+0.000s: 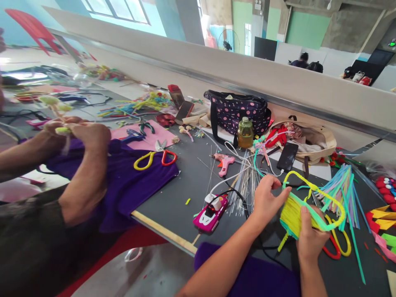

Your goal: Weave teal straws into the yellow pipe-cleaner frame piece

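While both hands (269, 198) (311, 237) hold yellow pipe cleaners (292, 214), a bottle (245, 133) holds amber liquid

I see a dark desk (185, 181) with the pink glue gun (225, 163) as my marker. Just right of it lies a bundle of thin wires (247, 185); left of it, yellow-and-red scissors (156, 156) on purple cloth (136, 181). Behind it stands a polka-dot bag (238, 111) with a yellowish bottle (245, 133); nearer me sits a pink car-shaped gadget (210, 214).

The yellow pipe cleaners (292, 214) look soft and fuzzy. The table (173, 202) is dark and matt. The purple cloth (133, 181) looks soft.
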The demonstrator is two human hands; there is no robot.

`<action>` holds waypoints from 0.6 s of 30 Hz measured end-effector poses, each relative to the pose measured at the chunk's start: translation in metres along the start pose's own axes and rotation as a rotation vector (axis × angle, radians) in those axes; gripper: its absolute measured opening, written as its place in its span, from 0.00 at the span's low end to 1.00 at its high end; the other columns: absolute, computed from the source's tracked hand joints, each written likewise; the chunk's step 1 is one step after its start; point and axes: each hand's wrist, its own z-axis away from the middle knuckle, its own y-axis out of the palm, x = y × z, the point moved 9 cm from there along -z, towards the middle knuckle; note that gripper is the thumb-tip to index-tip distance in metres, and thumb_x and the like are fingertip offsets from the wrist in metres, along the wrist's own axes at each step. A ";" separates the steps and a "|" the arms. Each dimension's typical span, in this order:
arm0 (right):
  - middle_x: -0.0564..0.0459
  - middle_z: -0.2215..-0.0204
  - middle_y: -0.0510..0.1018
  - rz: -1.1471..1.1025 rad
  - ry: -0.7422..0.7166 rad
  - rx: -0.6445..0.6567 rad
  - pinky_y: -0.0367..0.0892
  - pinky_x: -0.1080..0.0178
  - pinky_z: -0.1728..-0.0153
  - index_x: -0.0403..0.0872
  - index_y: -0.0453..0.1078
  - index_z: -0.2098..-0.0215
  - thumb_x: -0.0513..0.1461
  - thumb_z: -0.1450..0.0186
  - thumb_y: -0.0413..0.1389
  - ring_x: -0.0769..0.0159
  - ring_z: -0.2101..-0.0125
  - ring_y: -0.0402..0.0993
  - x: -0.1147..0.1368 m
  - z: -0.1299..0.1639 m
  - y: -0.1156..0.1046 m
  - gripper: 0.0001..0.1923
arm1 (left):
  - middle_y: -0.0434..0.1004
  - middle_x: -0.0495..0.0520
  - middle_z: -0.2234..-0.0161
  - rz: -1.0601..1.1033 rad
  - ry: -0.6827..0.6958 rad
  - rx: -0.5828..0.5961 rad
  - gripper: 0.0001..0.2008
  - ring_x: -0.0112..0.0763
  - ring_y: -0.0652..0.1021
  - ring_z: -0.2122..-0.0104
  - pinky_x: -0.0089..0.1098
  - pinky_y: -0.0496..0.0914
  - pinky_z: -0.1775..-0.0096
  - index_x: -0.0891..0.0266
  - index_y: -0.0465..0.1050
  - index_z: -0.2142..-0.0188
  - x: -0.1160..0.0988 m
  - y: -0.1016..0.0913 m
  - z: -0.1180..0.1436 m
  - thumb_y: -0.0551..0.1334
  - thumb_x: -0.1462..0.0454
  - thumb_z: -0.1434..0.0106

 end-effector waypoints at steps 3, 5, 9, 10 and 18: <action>0.52 0.75 0.74 0.075 -0.219 0.056 0.66 0.64 0.72 0.44 0.71 0.72 0.43 0.37 0.57 0.66 0.74 0.70 0.020 0.004 0.006 0.11 | 0.65 0.48 0.73 -0.110 0.038 -0.012 0.13 0.30 0.68 0.71 0.30 0.63 0.67 0.59 0.61 0.74 -0.003 -0.002 0.001 0.63 0.55 0.43; 0.52 0.75 0.74 0.084 -0.291 0.054 0.66 0.63 0.71 0.44 0.70 0.73 0.42 0.37 0.57 0.66 0.74 0.70 0.027 0.006 0.007 0.10 | 0.65 0.48 0.74 -0.148 0.055 -0.016 0.14 0.30 0.68 0.71 0.30 0.62 0.67 0.58 0.60 0.74 -0.004 -0.003 0.001 0.62 0.55 0.42; 0.52 0.75 0.74 0.081 -0.329 0.039 0.67 0.62 0.70 0.45 0.70 0.72 0.41 0.37 0.56 0.66 0.74 0.70 0.030 0.006 0.007 0.08 | 0.65 0.49 0.75 -0.180 0.078 -0.026 0.14 0.31 0.68 0.71 0.31 0.62 0.68 0.58 0.61 0.75 -0.006 -0.005 0.000 0.62 0.55 0.41; 0.52 0.74 0.74 0.078 -0.333 0.042 0.67 0.62 0.70 0.45 0.70 0.72 0.40 0.36 0.56 0.65 0.74 0.71 0.030 0.007 0.008 0.08 | 0.65 0.49 0.75 -0.187 0.082 -0.032 0.14 0.31 0.68 0.71 0.31 0.62 0.68 0.58 0.61 0.75 -0.007 -0.006 0.000 0.62 0.55 0.41; 0.52 0.74 0.74 0.060 -0.364 0.053 0.66 0.63 0.70 0.45 0.71 0.70 0.38 0.37 0.57 0.67 0.74 0.71 0.034 0.009 0.008 0.06 | 0.68 0.50 0.74 -0.238 0.153 -0.051 0.11 0.30 0.69 0.72 0.30 0.61 0.69 0.58 0.64 0.75 -0.014 -0.008 0.000 0.61 0.58 0.40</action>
